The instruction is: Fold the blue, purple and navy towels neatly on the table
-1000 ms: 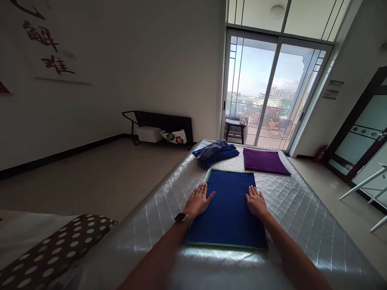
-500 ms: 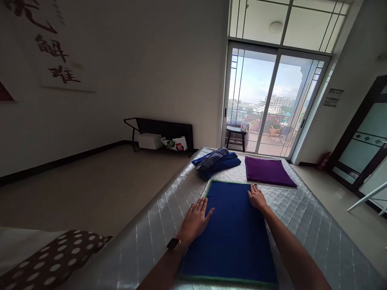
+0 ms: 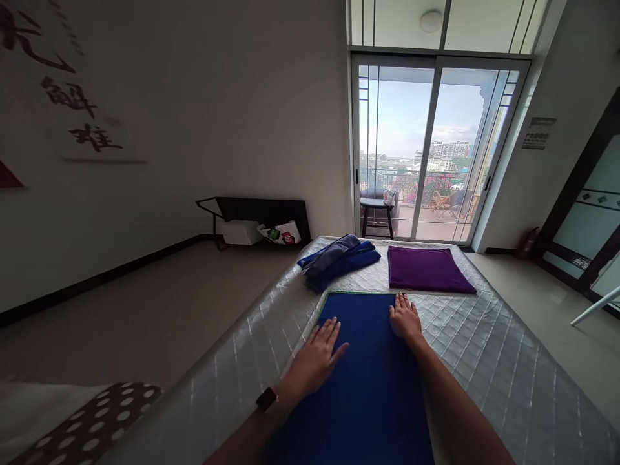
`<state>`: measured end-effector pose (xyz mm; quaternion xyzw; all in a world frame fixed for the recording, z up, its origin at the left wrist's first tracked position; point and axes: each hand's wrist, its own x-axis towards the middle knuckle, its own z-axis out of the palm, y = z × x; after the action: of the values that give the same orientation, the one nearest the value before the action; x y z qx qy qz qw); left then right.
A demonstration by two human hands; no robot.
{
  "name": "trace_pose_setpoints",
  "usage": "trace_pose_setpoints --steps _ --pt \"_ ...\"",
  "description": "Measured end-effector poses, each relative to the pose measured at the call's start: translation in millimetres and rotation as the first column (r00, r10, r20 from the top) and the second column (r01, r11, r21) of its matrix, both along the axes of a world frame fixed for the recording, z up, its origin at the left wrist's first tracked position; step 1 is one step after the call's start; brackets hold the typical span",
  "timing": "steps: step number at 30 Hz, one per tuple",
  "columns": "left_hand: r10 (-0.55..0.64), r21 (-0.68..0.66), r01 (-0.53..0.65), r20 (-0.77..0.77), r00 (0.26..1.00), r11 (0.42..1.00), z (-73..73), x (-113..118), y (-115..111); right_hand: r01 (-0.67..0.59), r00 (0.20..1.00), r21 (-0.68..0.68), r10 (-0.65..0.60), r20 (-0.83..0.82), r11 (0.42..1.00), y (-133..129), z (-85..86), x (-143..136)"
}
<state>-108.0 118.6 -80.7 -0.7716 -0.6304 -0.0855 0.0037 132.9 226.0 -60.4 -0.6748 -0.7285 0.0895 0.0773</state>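
Observation:
A blue cloth with a green edge lies spread flat on the silvery quilted mattress. My left hand rests on the cloth's left side, fingers stretched out and thumb apart; a dark watch is on that wrist. At the far right corner, my right hand presses down with fingers extended, holding nothing. Just beyond the cloth is a crumpled pile of blue and grey cloths. Right of the pile lies a flat, folded purple cloth.
A brown polka-dot fabric lies at the lower left. Against the wall stands a black bench with a white box and a bag under it. Sliding glass doors are behind the mattress. A white pole slants at the right.
The view has tilted and shifted slightly, so the cloth's near edge is out of frame. Both hands remain flat on the cloth, the left one a little further in over it.

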Motion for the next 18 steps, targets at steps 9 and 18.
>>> trace_pose_setpoints --steps 9,18 --pt "-0.139 -0.025 0.141 0.058 0.989 0.99 6.8 128 82 -0.063 0.998 -0.006 0.063 0.023 0.998 -2 1.5 5" --pt "0.145 -0.069 -0.143 0.028 0.989 0.987 5.2 38 114 -0.023 1.0 -0.005 0.023 0.001 1.0 -2 1.0 1"
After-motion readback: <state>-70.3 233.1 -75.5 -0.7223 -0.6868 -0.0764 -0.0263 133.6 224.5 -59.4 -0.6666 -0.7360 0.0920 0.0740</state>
